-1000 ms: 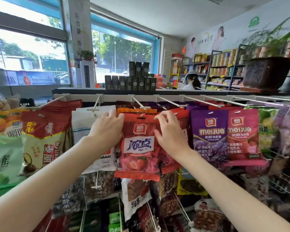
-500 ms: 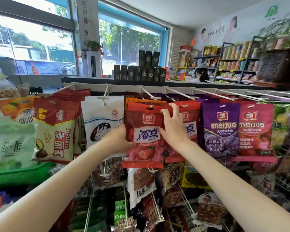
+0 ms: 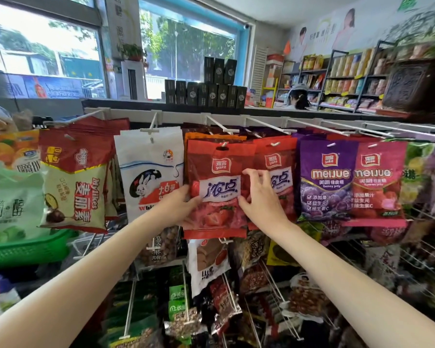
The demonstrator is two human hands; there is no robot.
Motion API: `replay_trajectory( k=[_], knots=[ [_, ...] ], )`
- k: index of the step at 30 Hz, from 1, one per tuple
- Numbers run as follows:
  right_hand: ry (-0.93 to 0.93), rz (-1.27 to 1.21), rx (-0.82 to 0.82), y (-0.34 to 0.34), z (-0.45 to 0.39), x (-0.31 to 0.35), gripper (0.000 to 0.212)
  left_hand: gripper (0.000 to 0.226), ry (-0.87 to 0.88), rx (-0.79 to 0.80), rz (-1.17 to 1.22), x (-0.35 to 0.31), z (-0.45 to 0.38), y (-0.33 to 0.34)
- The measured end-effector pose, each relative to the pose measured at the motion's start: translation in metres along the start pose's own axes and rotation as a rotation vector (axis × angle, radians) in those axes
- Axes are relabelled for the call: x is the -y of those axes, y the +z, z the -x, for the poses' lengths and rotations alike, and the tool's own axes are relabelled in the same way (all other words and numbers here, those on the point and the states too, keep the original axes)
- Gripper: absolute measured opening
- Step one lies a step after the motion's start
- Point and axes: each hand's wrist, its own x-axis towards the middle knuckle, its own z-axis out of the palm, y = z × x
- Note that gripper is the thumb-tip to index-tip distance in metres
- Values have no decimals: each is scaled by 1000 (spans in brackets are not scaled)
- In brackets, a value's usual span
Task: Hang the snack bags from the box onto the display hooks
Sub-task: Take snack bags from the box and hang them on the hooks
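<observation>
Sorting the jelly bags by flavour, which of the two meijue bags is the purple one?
The left meijue bag, printed with grapes, next to the red strawberry bags; the right meijue bag is pink.

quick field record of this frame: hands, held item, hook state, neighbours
left hand: grips left edge of red strawberry candy bag
right hand: fingers on the bag's right edge
hook: passes through the bag's top hole
left neighbour: white rabbit candy bag
right neighbour: second red bag, then purple Meijue gummy bag
</observation>
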Motion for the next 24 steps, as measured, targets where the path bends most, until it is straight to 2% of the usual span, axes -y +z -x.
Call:
replay_trajectory(
  k=[6,8,10,14,19,21,24],
  knots=[
    [37,-50,138,0,6,2,74,24,11,59,19,1,3,1],
    [43,-53,144,-1,7,3,75,18,-22,79,10,0,2,0],
    [65,-67,142,-3,7,3,75,21,-61,79,-12,0,0,-1],
    [84,-126,172,-5,6,-2,77,24,-85,39,9,1,0,1],
    [98,-179,315,-2,12,-10,101,16,-118,20,38,5,3,5],
    [108,-218,304,1,15,-13,104,15,-133,24,2,8,6,7],
    [95,-251,286,3,14,-13,101,21,-122,-70,-39,13,9,5]
  ],
)
